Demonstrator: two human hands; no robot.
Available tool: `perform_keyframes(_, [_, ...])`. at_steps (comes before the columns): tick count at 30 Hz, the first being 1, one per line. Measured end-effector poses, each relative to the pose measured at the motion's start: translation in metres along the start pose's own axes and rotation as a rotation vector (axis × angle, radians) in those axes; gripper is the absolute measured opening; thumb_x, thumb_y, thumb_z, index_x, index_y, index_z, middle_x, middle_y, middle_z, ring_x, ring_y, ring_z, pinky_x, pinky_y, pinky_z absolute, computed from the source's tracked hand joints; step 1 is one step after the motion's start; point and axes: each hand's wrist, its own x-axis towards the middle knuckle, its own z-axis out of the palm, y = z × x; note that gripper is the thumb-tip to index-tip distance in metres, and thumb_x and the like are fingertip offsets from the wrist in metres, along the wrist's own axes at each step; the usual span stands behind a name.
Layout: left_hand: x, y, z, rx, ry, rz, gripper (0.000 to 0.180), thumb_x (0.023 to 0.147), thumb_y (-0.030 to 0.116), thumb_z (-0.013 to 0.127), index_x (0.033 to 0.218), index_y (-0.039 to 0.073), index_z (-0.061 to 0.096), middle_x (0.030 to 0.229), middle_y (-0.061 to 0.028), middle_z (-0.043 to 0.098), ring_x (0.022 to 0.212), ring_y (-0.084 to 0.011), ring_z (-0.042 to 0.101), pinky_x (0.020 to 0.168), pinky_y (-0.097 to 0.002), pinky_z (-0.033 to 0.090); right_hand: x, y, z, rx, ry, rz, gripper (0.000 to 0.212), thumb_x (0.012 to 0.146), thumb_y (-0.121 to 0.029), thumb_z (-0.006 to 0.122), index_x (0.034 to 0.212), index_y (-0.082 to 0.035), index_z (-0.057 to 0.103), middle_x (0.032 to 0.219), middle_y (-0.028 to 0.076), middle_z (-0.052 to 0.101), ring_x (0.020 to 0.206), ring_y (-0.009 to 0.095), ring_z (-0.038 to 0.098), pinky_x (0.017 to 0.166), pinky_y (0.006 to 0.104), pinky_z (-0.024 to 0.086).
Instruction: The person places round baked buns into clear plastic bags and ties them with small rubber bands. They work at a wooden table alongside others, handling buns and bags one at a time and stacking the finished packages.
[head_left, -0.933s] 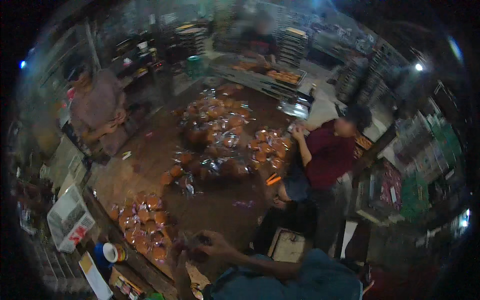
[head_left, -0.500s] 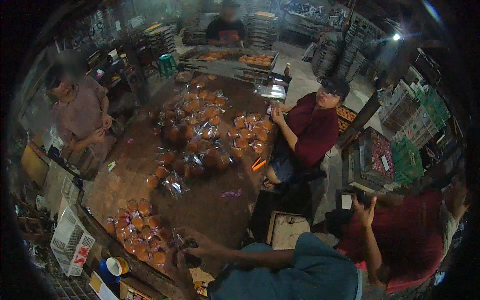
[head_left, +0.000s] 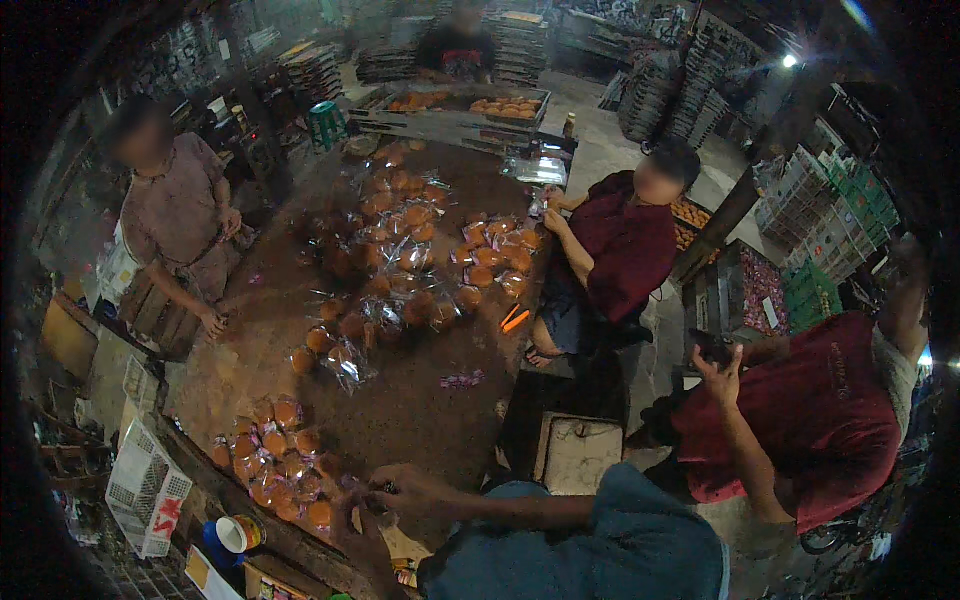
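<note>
Caught mid-handling at the near edge of the wide brown wooden counter (head_left: 400, 420), with both hands meeting over one small item. Right hand (head_left: 415, 490) reached out from a blue sleeve (head_left: 600, 540), forearm laid low and nearly level, fingers pinched narrow on a small clear-wrapped packet (head_left: 383, 497). Left hand (head_left: 352, 528) came up from below, mostly dark and blurred; could not tell whether its fingers closed on the same packet or merely cupped beneath it. Packet itself sat just off the counter surface, right beside a cluster of round orange pastries sealed in clear plastic (head_left: 275, 465) spread at the near left.

Judged as the sorting or packing stage, one piece being dealt with at a time. Next move would seemingly call for a steady two-handed grip and a short carry toward the near cluster, without crushing the wrapper.

Farther up the counter lay a bigger heap of bagged orange pastries (head_left: 420, 250). Seated opposite, a person in a dark red shirt (head_left: 625, 250); another in a red shirt (head_left: 800, 420) close at the right, holding a phone.
</note>
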Motion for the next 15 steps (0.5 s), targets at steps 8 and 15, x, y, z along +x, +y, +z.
perform_keyframes(8, [0.011, -0.001, 0.007, 0.150, -0.124, 0.136, 0.017, 0.095, -0.001, 0.065, 0.112, -0.002, 0.066, 0.109, -0.0115, 0.068, 0.096, -0.0245, 0.068, 0.089, -0.0372, 0.056, 0.002, 0.021, -0.005, 0.115, 0.108, -0.012, 0.021, 0.094, -0.018, 0.074, 0.106, -0.001, 0.071, 0.101, 0.013, 0.069, 0.096, 0.026, 0.068, 0.087, 0.0375, 0.054])
perform_keyframes(15, [0.014, 0.012, 0.031, 0.069, -0.200, 0.046, 0.020, 0.090, 0.002, 0.070, 0.111, 0.000, 0.070, 0.104, -0.0137, 0.070, 0.096, -0.0232, 0.068, 0.087, -0.0373, 0.055, 0.003, 0.018, -0.025, 0.103, 0.294, 0.174, 0.021, 0.094, -0.016, 0.074, 0.107, 0.000, 0.068, 0.100, 0.012, 0.071, 0.094, 0.021, 0.068, 0.084, 0.0358, 0.054])
